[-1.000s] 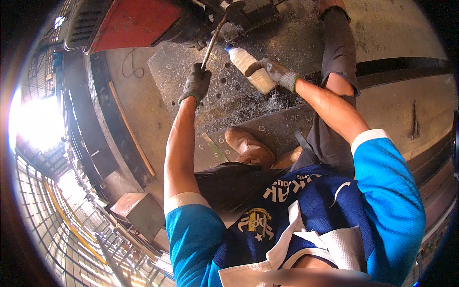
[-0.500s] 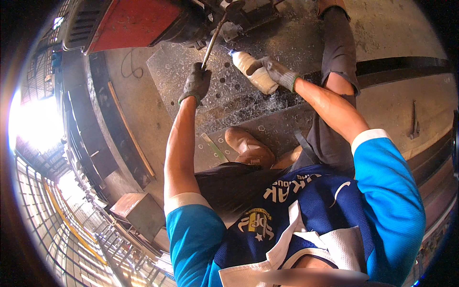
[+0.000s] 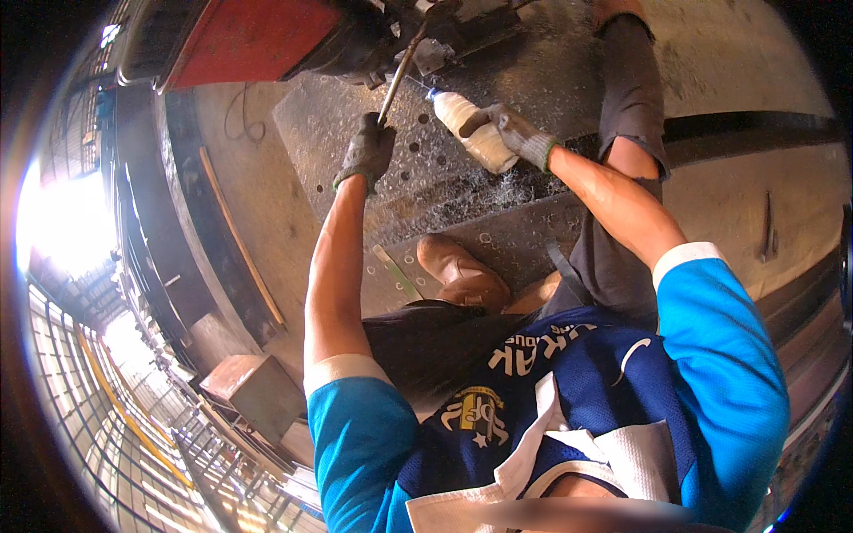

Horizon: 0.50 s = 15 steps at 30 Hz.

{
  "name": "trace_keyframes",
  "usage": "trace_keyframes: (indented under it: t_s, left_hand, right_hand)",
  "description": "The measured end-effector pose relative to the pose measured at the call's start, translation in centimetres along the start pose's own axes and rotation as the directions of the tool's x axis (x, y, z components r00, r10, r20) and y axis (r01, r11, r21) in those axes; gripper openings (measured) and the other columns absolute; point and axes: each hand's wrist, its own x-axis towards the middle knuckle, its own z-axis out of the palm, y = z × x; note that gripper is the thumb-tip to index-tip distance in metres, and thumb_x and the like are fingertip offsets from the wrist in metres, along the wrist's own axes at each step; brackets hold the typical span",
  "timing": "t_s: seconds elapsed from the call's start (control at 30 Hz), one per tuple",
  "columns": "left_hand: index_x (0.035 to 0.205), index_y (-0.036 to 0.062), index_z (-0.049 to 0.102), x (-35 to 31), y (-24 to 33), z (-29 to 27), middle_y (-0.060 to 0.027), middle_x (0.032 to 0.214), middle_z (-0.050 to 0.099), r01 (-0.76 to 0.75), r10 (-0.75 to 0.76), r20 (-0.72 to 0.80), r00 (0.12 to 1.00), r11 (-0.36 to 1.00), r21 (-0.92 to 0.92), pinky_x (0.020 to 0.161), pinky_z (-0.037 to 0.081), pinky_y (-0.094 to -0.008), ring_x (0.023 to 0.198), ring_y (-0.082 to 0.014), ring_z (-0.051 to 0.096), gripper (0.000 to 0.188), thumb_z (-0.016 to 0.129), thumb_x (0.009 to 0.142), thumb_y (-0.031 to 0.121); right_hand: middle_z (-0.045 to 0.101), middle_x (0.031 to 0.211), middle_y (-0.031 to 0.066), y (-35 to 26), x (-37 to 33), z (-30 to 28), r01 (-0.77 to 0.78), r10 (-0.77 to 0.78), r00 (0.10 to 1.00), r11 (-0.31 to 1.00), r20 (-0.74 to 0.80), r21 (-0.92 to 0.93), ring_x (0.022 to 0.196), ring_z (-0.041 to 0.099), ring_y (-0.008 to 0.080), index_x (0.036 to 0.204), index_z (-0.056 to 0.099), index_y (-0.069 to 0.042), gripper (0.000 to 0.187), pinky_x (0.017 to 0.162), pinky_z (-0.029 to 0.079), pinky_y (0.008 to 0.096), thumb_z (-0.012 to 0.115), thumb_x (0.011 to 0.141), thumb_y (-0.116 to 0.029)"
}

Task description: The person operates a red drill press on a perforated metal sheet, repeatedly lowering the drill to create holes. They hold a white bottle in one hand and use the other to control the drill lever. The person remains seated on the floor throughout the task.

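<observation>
My gloved left hand (image 3: 367, 153) is closed around the lower end of a metal lever (image 3: 402, 75), which slants up to a red and black machine (image 3: 249, 40). My gloved right hand (image 3: 517, 133) is wrapped around a squeeze bottle (image 3: 455, 110) with whitish contents and a blue cap. The bottle lies tilted, its nozzle toward the machine's lower end, where a thin line like a jet of liquid shows. Beneath both hands is a dark metal plate (image 3: 311, 124) with round holes, scattered with metal shavings (image 3: 511, 189). Where the machine meets the plate is mostly hidden.
My brown boot (image 3: 453, 266) stands near the plate's front edge, beside a greenish strip (image 3: 397, 272). A long wooden strip (image 3: 240, 235) and a box (image 3: 253, 391) are at the left. A dark narrow tool (image 3: 768, 226) lies at the right.
My left hand and the lever have shifted very slightly forward and to the right. My right hand keeps the bottle in nearly the same place.
</observation>
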Motion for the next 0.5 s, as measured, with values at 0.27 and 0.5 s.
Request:
trace_keyframes:
  t_s: [0.27,0.5]
  left_hand:
    - [0.135,0.0106,0.052,-0.8,1.2,-0.7,-0.0327,0.120,0.068,-0.007,0.012,-0.034,0.999,0.989,0.147,0.096,0.050,-0.0581,0.116,-0.0514,0.064,0.044,0.058,0.099,0.035]
    - [0.133,0.0072,0.054,-0.1,0.2,-0.1,-0.0282,0.110,0.071,-0.033,0.034,-0.003,0.999,0.990,0.138,0.091,0.052,-0.0551,0.103,-0.0488,0.069,0.042,0.054,0.102,0.036]
  right_hand:
    - [0.076,0.107,0.0055,-3.5,-1.0,-2.5,-0.269,0.094,0.889,0.899,0.449,0.344,0.086,0.072,0.0171,0.118,0.077,-0.009,0.038,0.078,0.061,0.0367,0.044,0.104,-0.023]
    - [0.074,0.108,0.0031,0.4,-0.2,-2.1,-0.072,0.030,0.952,0.990,0.305,0.125,0.086,0.069,0.0116,0.118,0.077,-0.013,0.034,0.077,0.060,0.0308,0.046,0.108,-0.023]
